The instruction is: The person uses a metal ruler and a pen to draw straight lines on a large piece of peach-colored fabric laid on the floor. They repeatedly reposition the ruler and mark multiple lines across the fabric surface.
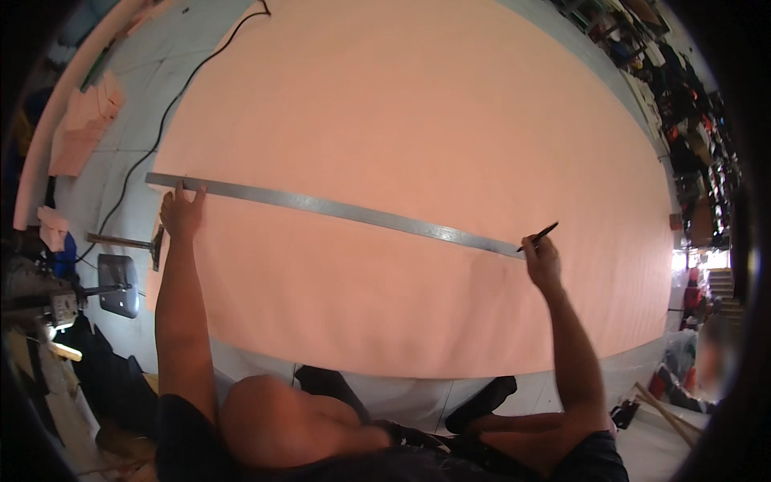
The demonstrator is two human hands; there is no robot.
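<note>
A long metal ruler [337,209] lies slantwise across a large salmon-pink sheet [418,104]. My left hand [186,210] rests at the ruler's left end, its fingertips spread apart on the metal near the sheet's left edge. Toward the other end, my right hand [544,261] grips a black pen [548,230]. The pen's lower tip is close to the ruler's right end; whether it touches the sheet I cannot tell. Just below my left hand, a hammer [120,241] lies with its head at the sheet's edge.
A black cable [165,120] runs along the pale tiled floor [136,88] to the left. Folded pink pieces [88,120] lie beyond it. Below the hammer is a dark rounded plate [118,285]. Cluttered goods [691,136] line the right side, with wooden sticks [666,414] at lower right.
</note>
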